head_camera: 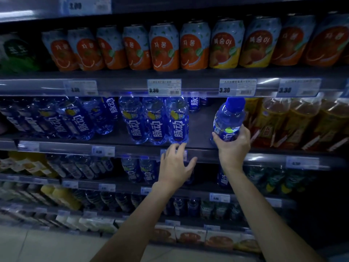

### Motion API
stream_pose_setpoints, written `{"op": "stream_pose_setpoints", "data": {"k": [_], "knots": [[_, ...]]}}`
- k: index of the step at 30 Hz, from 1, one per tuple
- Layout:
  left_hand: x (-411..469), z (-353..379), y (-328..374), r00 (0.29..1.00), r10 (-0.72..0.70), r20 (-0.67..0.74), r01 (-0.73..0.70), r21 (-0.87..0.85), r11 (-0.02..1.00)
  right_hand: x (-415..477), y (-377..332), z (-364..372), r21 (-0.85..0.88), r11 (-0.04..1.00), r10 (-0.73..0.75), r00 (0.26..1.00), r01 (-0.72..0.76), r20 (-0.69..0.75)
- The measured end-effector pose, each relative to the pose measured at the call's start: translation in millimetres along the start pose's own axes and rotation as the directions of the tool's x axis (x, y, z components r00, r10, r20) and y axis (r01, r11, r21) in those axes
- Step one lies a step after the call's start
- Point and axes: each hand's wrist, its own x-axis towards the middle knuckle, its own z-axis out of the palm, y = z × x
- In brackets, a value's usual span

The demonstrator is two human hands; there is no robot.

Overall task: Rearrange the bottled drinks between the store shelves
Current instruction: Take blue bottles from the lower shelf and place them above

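Observation:
My right hand [233,146] grips a blue bottled drink [227,120] by its lower half, upright, in a gap on the middle shelf [200,127]. To its left a row of three matching blue bottles [177,121] stands at the shelf front, with several more blue bottles [75,118] farther left. My left hand [176,165] hovers open, fingers spread, just below that row at the shelf's front rail, holding nothing. More blue bottles [139,169] stand on the shelf below, partly hidden behind my left hand.
Orange and yellow drink cans [164,46] fill the shelf above. Amber tea bottles [294,121] crowd the right of the middle shelf, close to the held bottle. Price tags [164,87] line the rails. Lower shelves hold dark bottles and yellow packs; pale floor at bottom left.

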Motion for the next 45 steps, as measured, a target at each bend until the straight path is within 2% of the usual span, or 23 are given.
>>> {"op": "stream_pose_setpoints", "data": {"k": [4,9,15,21,32,42,45], "knots": [[-14,-11,-21,1.0,-0.001,-0.023,-0.001,-0.074,0.997,-9,-7,-1,0.011,1.0,-0.009,1.0,0.01,-0.019],[-31,-24,-58,0.997,-0.067,0.024,0.069,-0.091,0.993,-20,-24,-1,0.006,0.998,-0.063,0.998,0.063,-0.02],[-49,-33,-96,0.985,-0.153,0.08,0.162,-0.124,0.979,-67,-46,5,-0.013,0.994,-0.109,0.99,0.111,0.084],[-69,-27,-138,0.98,-0.172,0.103,0.184,-0.117,0.976,-149,-48,27,0.022,0.996,-0.084,0.971,0.081,0.225],[-92,40,-227,0.954,-0.285,0.095,0.297,-0.16,0.941,-259,28,97,-0.015,0.995,0.1,0.913,-0.103,0.395],[-72,104,-301,0.921,-0.389,-0.016,0.373,-0.25,0.894,-247,114,175,-0.178,0.957,0.274,0.916,-0.23,0.291],[-64,114,-307,0.901,-0.43,-0.055,0.391,-0.323,0.862,-233,122,192,-0.201,0.963,0.231,0.933,-0.178,0.278]]}}
